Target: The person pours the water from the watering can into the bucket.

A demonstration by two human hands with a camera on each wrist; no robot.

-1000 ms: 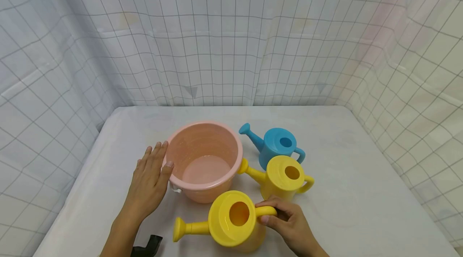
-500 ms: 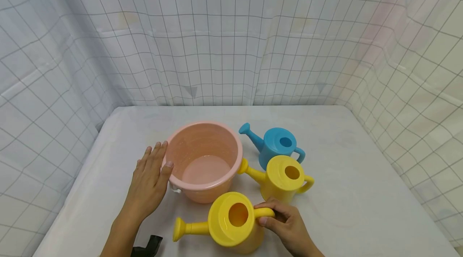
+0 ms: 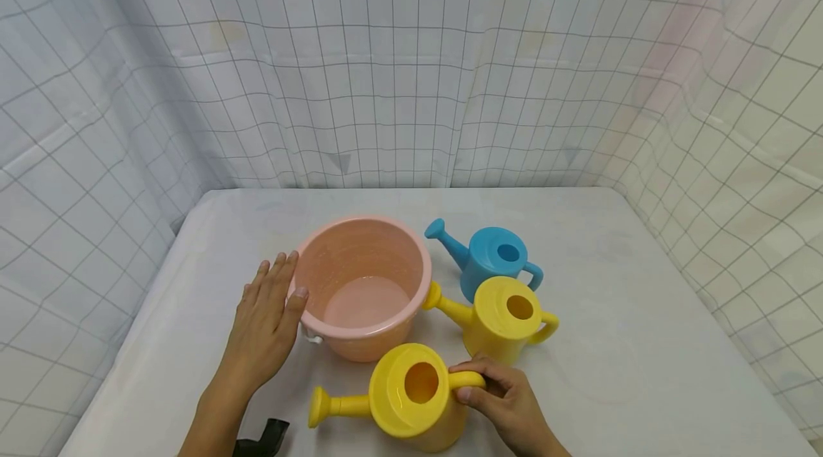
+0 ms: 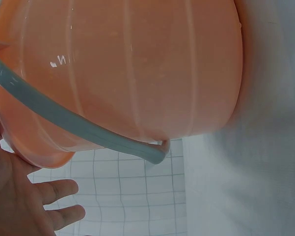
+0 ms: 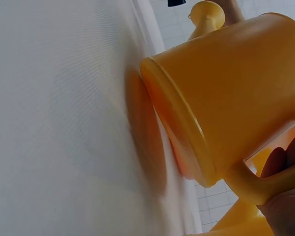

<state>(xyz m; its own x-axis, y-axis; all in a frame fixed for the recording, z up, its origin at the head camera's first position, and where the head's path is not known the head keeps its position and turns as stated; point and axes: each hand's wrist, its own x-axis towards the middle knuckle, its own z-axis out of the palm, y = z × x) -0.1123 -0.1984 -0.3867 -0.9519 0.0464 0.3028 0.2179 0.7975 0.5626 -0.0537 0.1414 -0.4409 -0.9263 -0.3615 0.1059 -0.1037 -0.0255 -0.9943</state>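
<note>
A pink bucket [image 3: 366, 347] stands near the middle of the table. Along its left rim lies my left hand [image 3: 263, 328], fingers straight and thumb over the edge. The left wrist view shows the bucket's ribbed side [image 4: 157, 73] and grey carrying handle [image 4: 78, 123]. With curled fingers and thumb my right hand [image 3: 514, 403] grips the handle of a yellow watering can [image 3: 401, 418], its spout pointing left, in front of the bucket. From the right wrist, the can [image 5: 230, 88] leans, its base angled over the white cloth with a shadow beneath.
A second yellow watering can [image 3: 491, 321] stands right of the bucket, its spout head against the bucket's side. Behind it is a blue watering can [image 3: 489, 264]. A black object [image 3: 263, 439] lies at the front left. Gridded curtains [image 3: 411, 86] enclose the white table [image 3: 643, 343].
My right hand and the yellow watering can it holds have shifted slightly left and toward the front edge. My left hand and the bucket stay where they were.
</note>
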